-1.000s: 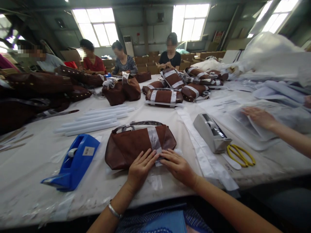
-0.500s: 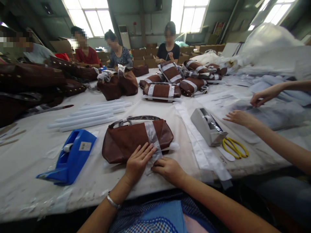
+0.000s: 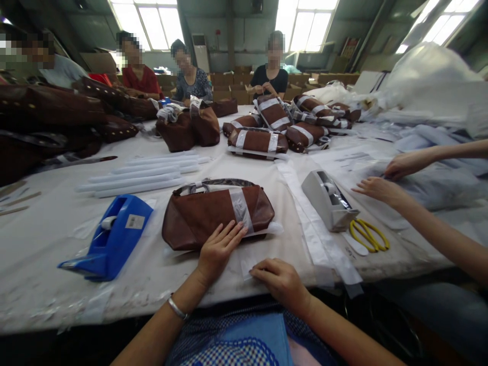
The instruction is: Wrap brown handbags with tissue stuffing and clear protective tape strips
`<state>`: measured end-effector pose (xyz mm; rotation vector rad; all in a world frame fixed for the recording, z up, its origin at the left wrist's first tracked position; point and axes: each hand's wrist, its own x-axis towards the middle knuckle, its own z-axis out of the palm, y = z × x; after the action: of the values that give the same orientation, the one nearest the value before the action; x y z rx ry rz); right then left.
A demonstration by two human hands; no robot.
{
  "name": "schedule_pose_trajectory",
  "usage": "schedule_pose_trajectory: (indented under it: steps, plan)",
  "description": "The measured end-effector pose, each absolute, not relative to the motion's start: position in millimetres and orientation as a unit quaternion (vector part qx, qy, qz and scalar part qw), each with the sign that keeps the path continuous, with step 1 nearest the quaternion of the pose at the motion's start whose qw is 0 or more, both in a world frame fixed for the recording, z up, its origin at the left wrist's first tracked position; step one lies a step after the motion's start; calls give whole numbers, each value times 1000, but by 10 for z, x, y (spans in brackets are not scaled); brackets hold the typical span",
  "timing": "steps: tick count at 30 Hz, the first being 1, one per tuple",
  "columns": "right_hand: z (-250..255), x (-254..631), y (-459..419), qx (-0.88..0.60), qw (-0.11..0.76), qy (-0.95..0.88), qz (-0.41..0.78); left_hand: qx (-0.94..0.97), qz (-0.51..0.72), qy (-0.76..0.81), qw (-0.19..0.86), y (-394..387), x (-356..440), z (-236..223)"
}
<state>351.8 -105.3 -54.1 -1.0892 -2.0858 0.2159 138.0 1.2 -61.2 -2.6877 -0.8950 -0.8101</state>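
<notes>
A brown leather handbag [image 3: 198,213] lies in front of me, its handle wrapped in grey film at the far side. A whitish plastic strip [image 3: 241,208] runs across its right part. My left hand [image 3: 221,249] rests flat on the bag's lower front, fingers extended, fingertips touching the strip's lower edge. My right hand [image 3: 282,282] is closed near the table's front edge, apart from the bag. At its pinched fingertips is a small piece of clear plastic film [image 3: 247,265]. A white roll [image 3: 272,228] sticks out from under the bag's right end.
A blue tape dispenser [image 3: 114,239] stands left, a grey tape dispenser [image 3: 330,201] right, beside yellow-handled scissors [image 3: 368,236]. White rolls [image 3: 141,175] and more bags [image 3: 259,140] lie farther back. A co-worker's hands [image 3: 385,185] handle plastic at right. Several people sit opposite.
My right hand has moved away from the bag, toward me and slightly right, with the film at its fingertips. My left hand stays on the bag. The co-worker's farther hand has shifted left.
</notes>
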Motion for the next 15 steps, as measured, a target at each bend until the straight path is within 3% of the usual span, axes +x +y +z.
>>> schedule_pose_trajectory:
  steps: [5,10,15]
  plan:
    - [-540,3571,-981,-428,406,-793,154,-908,-275,-299,104,12,1373,-614]
    - [-553,3579,-828,-442,374,-813,62,-905,-278,-304,104,4,1378,-603]
    - [-482,3557,-717,-445,413,-794,36,-907,-275,-300,108,2,1380,-597]
